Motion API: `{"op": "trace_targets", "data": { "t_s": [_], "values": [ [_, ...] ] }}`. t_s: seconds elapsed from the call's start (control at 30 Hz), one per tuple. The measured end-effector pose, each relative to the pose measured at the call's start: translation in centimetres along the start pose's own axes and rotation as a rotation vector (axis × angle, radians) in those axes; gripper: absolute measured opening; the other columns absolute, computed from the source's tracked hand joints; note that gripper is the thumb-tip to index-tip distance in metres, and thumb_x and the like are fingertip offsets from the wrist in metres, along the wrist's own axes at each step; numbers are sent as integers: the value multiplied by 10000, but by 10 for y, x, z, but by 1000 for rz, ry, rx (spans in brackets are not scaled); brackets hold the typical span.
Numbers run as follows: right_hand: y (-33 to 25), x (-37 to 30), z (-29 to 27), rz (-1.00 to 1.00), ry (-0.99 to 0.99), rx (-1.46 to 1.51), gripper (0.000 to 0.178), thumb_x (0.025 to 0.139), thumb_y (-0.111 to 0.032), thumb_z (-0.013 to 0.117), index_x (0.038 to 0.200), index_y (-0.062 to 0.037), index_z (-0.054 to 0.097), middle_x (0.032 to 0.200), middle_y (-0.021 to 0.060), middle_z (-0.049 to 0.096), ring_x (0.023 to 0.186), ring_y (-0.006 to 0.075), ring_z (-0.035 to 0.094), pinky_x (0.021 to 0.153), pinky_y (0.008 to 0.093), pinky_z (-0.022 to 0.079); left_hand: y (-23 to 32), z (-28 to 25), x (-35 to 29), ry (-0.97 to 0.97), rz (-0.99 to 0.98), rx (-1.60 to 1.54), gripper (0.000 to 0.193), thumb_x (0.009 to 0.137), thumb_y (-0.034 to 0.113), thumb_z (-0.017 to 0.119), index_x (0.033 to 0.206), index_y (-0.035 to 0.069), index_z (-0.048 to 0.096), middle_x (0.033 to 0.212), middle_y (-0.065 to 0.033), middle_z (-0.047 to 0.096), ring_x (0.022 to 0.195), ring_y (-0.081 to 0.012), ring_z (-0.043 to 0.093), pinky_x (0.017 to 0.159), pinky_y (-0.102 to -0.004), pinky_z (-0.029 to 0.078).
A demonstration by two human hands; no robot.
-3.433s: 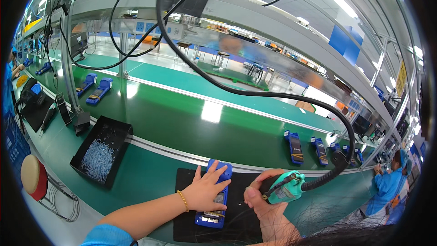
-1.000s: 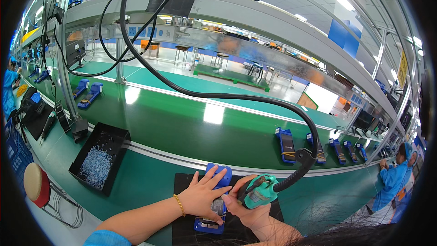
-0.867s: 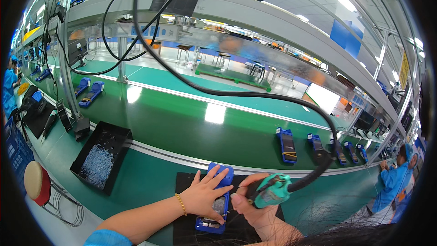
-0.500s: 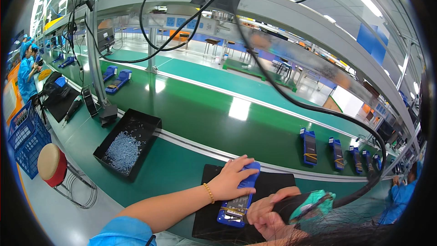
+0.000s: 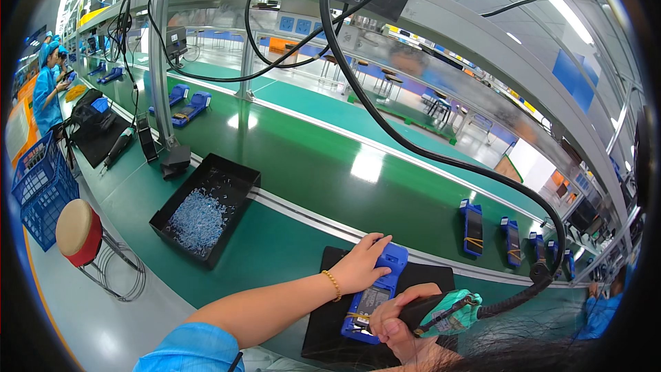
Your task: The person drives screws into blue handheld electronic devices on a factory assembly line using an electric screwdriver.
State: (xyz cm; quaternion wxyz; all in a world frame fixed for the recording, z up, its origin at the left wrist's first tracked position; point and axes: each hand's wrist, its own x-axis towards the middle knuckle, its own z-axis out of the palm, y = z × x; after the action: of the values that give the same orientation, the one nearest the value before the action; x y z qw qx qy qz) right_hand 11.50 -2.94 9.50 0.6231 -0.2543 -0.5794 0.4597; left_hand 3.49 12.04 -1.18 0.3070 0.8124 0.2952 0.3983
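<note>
My left hand steadies a blue handheld device, its thumb and fingers on the upper end. The device lies on a black mat, with a dark battery-like block and a yellow rubber band showing at its lower half. My right hand is closed round a power screwdriver with a black and green body and a thick black cable. The screwdriver points at the device's lower end. Its tip is hidden by my fingers, so contact with the device cannot be made out.
Left of the mat stands a black tray with many small bluish screw-like pieces. More blue devices lie along the green conveyor. Another screwdriver rests at the far left, near a stool and a blue basket. Co-workers stand beyond.
The whole view has shifted, so the bench things sit further right and slightly lower. Both hands keep their hold, and the screwdriver stays at the device's lower end.
</note>
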Motion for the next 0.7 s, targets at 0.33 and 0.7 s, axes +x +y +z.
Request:
{"op": "trace_targets", "data": {
  "t_s": [0.33, 0.7],
  "values": [
    [0, 6, 4, 117, -57, -70, 367, 851, -105, 682, 1012, -51, 356, 625, 61, 468, 547, 140, 480, 550, 328, 460, 3, -2, 0, -15, -39, -19, 672, 826, 179, 697, 1380, 2, 360, 1372, -214, 354, 1239, -366, 434, 1023, -390, 406],
    [-7, 2, 2, 134, -102, -46, 328, 847, -57, 683, 982, -33, 385, 649, 85, 515, 589, 166, 528, 586, 356, 485, 5, 1, -6, -35, -58, -24, 675, 824, 186, 700, 1385, 19, 365, 1385, -211, 350, 1268, -368, 406, 1043, -393, 386]
  ]
}}
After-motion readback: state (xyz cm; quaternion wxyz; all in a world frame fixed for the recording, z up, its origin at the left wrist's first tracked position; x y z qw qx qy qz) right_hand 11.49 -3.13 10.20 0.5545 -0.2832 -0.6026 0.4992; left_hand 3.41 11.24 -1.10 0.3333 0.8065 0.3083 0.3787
